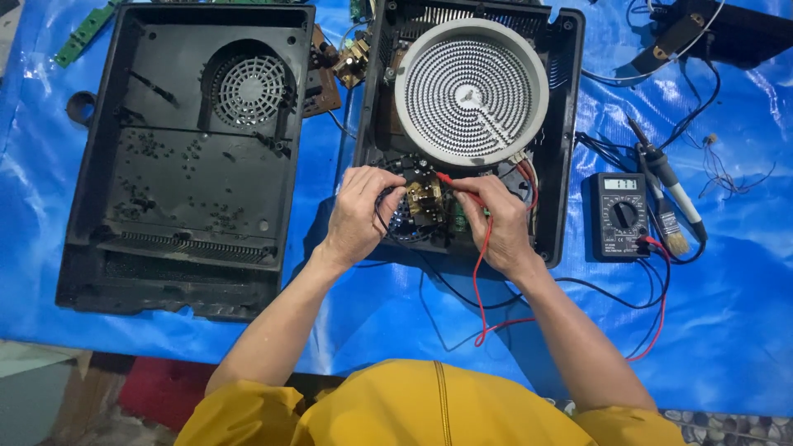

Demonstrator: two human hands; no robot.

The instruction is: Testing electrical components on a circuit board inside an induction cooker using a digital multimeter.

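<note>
An opened black cooker housing (570, 124) lies in the middle, with a round white coil heating element (471, 89) in its upper part and a circuit board with copper coils (425, 202) below. My right hand (496, 219) grips a red probe (454, 179) whose tip rests on the board. My left hand (359, 211) pinches a black probe lead at the board's left edge; the probe itself is mostly hidden by my fingers. Red and black leads (483, 289) run to a black multimeter (618, 216) on the right.
An empty black bottom shell with a fan grille (190, 157) lies at left on the blue tarp (727, 314). A soldering iron (669, 182) and small brush (671, 231) lie right of the meter. Loose boards sit near the top; another black device (727, 29) is top right.
</note>
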